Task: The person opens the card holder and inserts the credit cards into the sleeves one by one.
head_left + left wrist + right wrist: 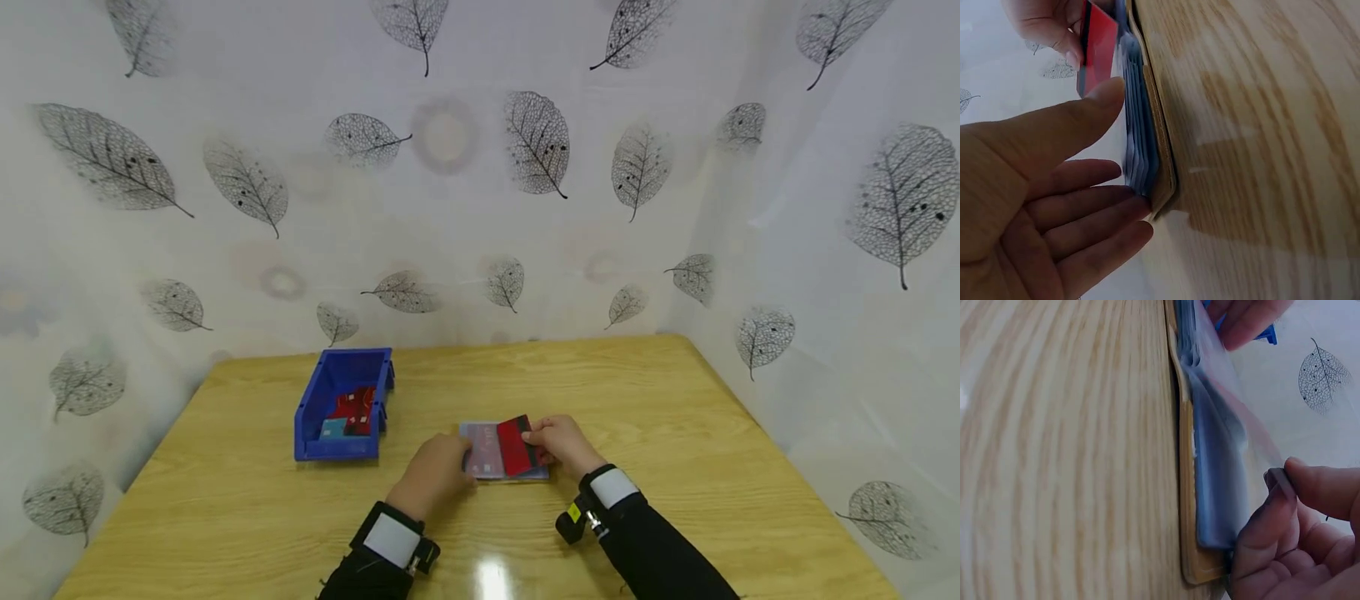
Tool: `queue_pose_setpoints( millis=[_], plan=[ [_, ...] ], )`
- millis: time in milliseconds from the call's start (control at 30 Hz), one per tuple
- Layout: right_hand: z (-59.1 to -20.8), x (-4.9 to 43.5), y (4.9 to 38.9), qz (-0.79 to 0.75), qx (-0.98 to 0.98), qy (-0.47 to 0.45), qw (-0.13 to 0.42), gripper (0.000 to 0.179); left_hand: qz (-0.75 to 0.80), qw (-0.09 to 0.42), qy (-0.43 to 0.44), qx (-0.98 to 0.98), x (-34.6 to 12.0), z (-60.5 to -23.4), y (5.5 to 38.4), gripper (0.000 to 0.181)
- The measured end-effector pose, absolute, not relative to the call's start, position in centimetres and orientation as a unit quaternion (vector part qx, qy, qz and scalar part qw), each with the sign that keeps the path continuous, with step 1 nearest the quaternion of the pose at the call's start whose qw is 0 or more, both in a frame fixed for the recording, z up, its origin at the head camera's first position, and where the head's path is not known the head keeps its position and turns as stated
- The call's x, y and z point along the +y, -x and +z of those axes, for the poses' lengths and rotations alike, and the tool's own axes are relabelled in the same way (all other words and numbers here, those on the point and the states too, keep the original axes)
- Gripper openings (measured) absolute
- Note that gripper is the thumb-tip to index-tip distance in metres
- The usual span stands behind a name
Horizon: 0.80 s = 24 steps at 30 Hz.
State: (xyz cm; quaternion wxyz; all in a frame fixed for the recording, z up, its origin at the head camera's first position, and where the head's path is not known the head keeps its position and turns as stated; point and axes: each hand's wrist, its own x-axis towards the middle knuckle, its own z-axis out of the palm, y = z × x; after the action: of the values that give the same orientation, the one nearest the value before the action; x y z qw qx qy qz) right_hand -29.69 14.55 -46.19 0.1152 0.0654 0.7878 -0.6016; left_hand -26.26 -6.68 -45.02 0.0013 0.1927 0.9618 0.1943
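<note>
A card holder (482, 446) with clear plastic sleeves lies opened flat on the table. Its tan cover (1163, 144) and stacked sleeves (1216, 487) show edge-on in the wrist views. Over its right half, my right hand (566, 446) pinches a red card (516, 447) with a dark stripe between thumb and fingers. The card is tilted up off the sleeves. At the holder's left edge is my left hand (435, 475), its thumb by the top sleeves and its fairly straight fingers at the cover's edge. A pale pinkish card shows through the left sleeve.
A blue plastic bin (337, 450) stands to the left on the wooden table (637, 392). Inside are several red cards (352, 408) and a light-blue card (333, 429). A leaf-patterned curtain (465, 217) hangs behind and along the sides.
</note>
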Motion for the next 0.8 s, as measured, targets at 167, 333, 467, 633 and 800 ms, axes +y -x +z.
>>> queue_pose_setpoints(
  millis=[167, 333, 467, 633, 800],
  plan=[
    [-46.22, 14.48, 30.01, -0.595, 0.79, -0.082, 0.121, 0.007, 0.208, -0.01, -0.182, 0.961, -6.83, -45.24, 26.33, 0.035],
    [-46.32, 14.16, 30.1, -0.573, 0.806, -0.092, 0.115, 0.012, 0.231, -0.013, -0.172, 0.957, -7.01, -45.66, 26.39, 0.038],
    [-46.23, 13.96, 30.15, -0.558, 0.817, -0.093, 0.111, 0.017, 0.238, -0.016, -0.168, 0.956, -7.1, -45.73, 26.38, 0.039],
    [-46.0, 14.06, 30.15, -0.552, 0.821, -0.086, 0.117, 0.021, 0.235, -0.014, -0.164, 0.958, -7.07, -45.66, 26.47, 0.037],
    [-45.83, 14.07, 30.08, -0.546, 0.825, -0.084, 0.119, 0.025, 0.236, -0.005, -0.156, 0.959, -7.04, -45.72, 26.61, 0.035]
  ],
)
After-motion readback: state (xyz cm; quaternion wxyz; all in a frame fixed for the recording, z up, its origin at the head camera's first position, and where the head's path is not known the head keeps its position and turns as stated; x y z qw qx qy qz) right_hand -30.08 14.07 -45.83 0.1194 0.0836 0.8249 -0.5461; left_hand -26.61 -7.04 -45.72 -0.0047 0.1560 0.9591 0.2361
